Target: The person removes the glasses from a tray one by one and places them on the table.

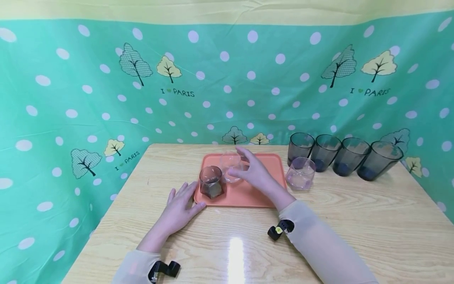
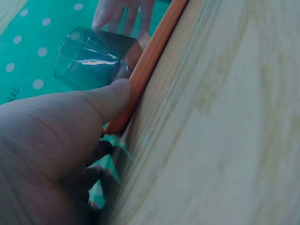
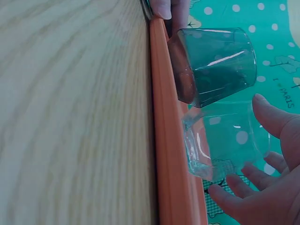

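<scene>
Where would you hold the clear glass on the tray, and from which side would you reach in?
I'd take the clear glass around its side wall, probably coming from the right, where the right hand is. Its mouth faces up and no handle shows, so the wall seems the natural grip; the dark glass stands close on its left, leaving little room there.

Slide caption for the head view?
Left hand touching an orange rectangular plastic-looking tray; right hand at a clear short glass tumbler, beside a smoky-grey faceted glass tumbler.
</scene>
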The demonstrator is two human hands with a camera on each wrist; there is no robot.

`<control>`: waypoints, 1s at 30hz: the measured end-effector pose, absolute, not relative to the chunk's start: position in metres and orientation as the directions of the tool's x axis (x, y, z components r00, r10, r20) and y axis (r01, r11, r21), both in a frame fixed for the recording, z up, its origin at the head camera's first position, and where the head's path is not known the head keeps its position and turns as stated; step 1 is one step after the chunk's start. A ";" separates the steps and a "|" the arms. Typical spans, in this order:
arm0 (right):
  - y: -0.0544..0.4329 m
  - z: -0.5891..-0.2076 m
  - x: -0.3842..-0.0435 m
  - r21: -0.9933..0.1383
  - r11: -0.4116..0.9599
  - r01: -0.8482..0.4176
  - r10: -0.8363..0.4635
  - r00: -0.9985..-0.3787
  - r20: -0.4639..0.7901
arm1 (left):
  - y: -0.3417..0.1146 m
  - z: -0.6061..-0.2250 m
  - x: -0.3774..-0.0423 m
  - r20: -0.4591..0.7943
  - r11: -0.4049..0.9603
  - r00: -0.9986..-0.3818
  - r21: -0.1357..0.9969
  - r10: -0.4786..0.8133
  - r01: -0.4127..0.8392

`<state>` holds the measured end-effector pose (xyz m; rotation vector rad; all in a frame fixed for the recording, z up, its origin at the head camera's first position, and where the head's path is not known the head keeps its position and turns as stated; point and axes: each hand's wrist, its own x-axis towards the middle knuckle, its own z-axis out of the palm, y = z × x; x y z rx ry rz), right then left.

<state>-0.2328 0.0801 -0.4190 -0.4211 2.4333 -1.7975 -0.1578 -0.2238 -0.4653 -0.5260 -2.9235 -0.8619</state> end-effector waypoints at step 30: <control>0.071 -0.436 -0.236 -0.953 0.282 -0.114 -0.242 -0.969 0.044 | -0.224 -0.467 -0.158 0.144 0.785 -0.940 0.519 0.310 0.338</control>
